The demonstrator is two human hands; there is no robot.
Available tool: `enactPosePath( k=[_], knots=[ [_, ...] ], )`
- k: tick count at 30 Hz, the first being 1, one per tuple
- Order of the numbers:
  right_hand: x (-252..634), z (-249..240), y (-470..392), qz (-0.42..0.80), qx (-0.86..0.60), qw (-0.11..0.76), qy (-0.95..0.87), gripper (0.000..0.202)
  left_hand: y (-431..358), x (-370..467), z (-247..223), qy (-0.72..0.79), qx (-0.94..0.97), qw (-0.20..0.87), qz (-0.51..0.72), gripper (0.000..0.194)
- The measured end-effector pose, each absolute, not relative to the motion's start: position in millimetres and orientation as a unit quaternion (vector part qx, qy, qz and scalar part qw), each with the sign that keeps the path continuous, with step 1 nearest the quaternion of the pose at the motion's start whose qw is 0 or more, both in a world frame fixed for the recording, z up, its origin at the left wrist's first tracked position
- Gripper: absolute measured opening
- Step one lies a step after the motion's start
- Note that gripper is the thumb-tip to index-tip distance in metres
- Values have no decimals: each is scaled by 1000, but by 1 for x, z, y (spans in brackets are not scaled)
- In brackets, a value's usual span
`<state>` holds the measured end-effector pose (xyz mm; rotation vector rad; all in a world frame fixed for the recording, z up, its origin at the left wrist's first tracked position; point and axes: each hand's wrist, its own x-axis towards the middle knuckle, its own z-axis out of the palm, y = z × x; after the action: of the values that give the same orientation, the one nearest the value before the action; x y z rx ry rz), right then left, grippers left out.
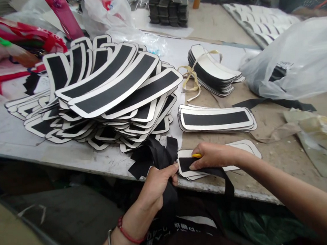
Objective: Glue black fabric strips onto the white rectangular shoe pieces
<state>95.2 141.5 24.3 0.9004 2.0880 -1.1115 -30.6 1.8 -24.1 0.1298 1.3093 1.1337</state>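
My left hand (159,184) is closed around a bunch of black fabric strips (162,151) at the table's front edge, its fingertips beside the left end of a curved white piece (240,148). That piece lies on another like it. My right hand (209,156) rests on top, thumb pressing one black strip (185,164) against the white surface. The strip's loose end hangs over the table edge. A small yellow thing (196,156) shows between the right hand's curled fingers; most of it is hidden, so its kind is unclear.
A large heap of white pieces with black strips (114,88) covers the left. Behind my right hand lies a neat small stack (217,118). Farther back are curved white pieces (213,66) with a beige ribbon (192,78) and a plastic bag (298,65).
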Motion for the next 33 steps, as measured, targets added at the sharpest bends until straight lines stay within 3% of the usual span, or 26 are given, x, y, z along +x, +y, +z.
enactPosePath(
  k=[27, 33],
  knots=[
    [93, 22, 135, -329, 335, 284, 836, 28, 18, -21, -19, 701, 155, 554, 422, 34],
    [161, 43, 137, -304, 390, 226, 839, 23, 16, -20, -21, 714, 159, 535, 422, 39]
  ],
)
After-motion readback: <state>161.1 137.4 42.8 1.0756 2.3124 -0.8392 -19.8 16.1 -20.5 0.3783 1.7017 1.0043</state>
